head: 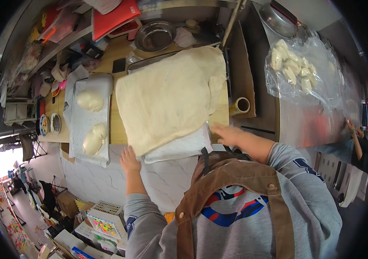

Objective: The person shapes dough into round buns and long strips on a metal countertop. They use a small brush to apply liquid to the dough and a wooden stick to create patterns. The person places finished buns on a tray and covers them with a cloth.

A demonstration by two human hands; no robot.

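A large cream cloth (171,100) lies spread over the worktable, covering most of a tray lined with white patterned paper (180,145). My left hand (130,160) is at the cloth's near left corner, fingers against its edge; whether they pinch the fabric is hidden. To the right, my right hand (227,134) is blurred, fingers apart and nothing in it, just beyond the tray's near right corner. On a second paper-lined tray (90,158) at the left sit two shaped pale dough pieces, a farther one (90,100) and a nearer one (95,139).
At the back stands a steel bowl (155,36); a cardboard tube (241,105) is right of the wooden table (116,129). Several dough pieces (294,66) lie in clear plastic on the right counter. Another person's arm (355,139) shows far right. Small bowls (55,123) sit far left.
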